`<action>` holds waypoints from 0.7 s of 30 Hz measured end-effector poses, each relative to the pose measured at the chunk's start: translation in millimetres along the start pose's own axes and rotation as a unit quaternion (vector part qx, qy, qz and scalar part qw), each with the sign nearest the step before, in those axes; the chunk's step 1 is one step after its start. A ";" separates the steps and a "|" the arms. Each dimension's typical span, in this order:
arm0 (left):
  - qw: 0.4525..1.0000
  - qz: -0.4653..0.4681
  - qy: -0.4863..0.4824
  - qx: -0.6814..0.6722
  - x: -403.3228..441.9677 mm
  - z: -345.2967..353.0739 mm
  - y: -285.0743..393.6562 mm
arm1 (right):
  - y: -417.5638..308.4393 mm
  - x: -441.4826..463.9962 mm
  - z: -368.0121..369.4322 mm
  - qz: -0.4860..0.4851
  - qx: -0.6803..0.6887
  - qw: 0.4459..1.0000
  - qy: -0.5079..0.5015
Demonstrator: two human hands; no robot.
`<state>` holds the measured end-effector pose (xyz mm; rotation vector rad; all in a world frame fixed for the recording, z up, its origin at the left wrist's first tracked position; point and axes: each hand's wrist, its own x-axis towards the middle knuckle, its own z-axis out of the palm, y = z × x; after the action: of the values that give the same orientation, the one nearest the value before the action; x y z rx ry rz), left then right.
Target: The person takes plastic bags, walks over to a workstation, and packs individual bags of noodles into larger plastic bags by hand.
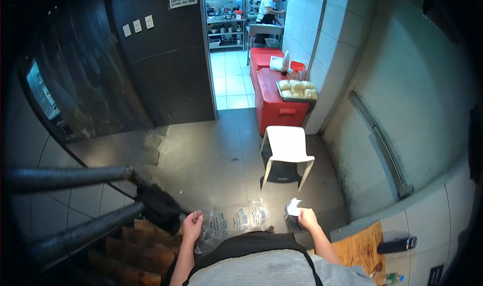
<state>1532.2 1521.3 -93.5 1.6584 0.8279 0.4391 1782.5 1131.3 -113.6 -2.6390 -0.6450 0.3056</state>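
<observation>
At the lower middle, my left hand [192, 226] has its fingers pinched on the edge of a clear plastic bag [229, 222] with blue printing. The bag spreads out flat in front of my dark apron [251, 242]. Off to the right, my right hand [308, 219] is closed around a small bundle [293, 208], white on top and dark below; its exact kind is unclear. A gap separates this bundle from the bag's right edge.
Ahead stands a white plastic chair [287, 144]. Behind it, red coolers [271, 92] carry a tray of bagged food [297, 90]. Dark metal rails [75, 178] and wooden steps [136, 248] lie left; a dark bottle [397, 245] lies right. A person [269, 12] works beyond the doorway.
</observation>
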 end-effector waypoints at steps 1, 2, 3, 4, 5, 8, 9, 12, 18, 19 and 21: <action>1.000 -0.004 0.010 0.001 14.6 3.0 14.9 | -5.6 30.8 -2.9 -0.044 0.007 0.999 0.000; 1.000 -0.012 0.020 0.005 27.5 5.2 26.5 | -11.0 61.0 -6.4 -0.069 0.002 0.998 0.007; 0.999 -0.004 0.037 0.036 44.6 8.4 33.8 | -19.9 92.2 -13.2 -0.091 -0.003 0.996 0.011; 0.999 -0.012 0.045 0.024 59.1 11.4 35.2 | -28.2 122.1 -17.8 -0.113 -0.008 0.993 0.014; 0.998 -0.018 0.054 0.011 77.4 15.0 36.6 | -36.2 153.2 -20.9 -0.127 0.010 0.992 0.012; 0.995 -0.040 0.081 -0.036 141.4 20.1 22.6 | -60.3 240.6 -26.4 -0.167 0.038 0.985 0.033; 0.994 -0.038 0.086 -0.051 164.7 20.5 17.7 | -69.5 264.7 -26.8 -0.180 0.032 0.982 0.054; 0.991 -0.022 0.097 -0.087 248.8 23.5 1.3 | -74.1 327.9 -2.0 -0.161 0.037 0.980 0.110; 0.998 -0.027 0.059 -0.013 431.2 32.8 79.7 | -110.3 439.4 -23.8 -0.009 -0.058 0.998 -0.034; 0.999 -0.013 0.039 -0.003 458.8 37.1 91.9 | -110.4 454.4 -25.3 0.008 -0.056 0.998 -0.024; 1.000 0.014 -0.004 0.017 511.6 47.7 114.3 | -106.3 479.4 -24.1 0.044 -0.050 0.998 -0.004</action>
<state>1944.2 1848.0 -70.3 1.7028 0.8117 0.4395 2164.8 1440.2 -100.3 -2.7692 -0.5613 0.3167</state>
